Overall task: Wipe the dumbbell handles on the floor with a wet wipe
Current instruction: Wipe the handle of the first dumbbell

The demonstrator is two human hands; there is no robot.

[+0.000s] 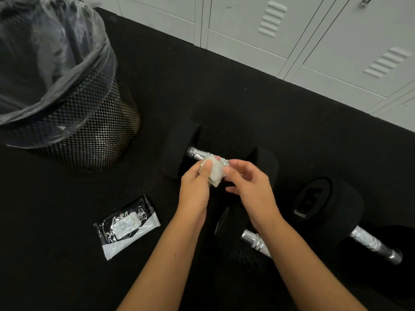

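While both hands work just above the far dumbbell, the wet wipe sits bunched between them: the left hand pinches it with thumb and curled fingers, and the right hand has its fingers loosely curled, fingertips meeting the wipe's right edge, though whether it truly grips or only touches the wipe I cannot tell. That wipe looks limp, damp and light, so it will crumple and slide rather than hold a shape; folding it into a pad and wrapping it round the bar should serve best. Its target, the knurled metal handle, lies on the black floor between two dark rubber heads, partly hidden behind the wipe. This dumbbell is likely heavy and stiff and may roll, so steadying a rubber head while rubbing the bar seems wise. Nearer the person lie two more dumbbells: the middle dumbbell, largely covered by the right forearm, and the right dumbbell, its bar angled away. A wipe packet lies flat to the left, well apart from the weights, and a mesh bin with a clear liner stands beyond it, near pale lockers
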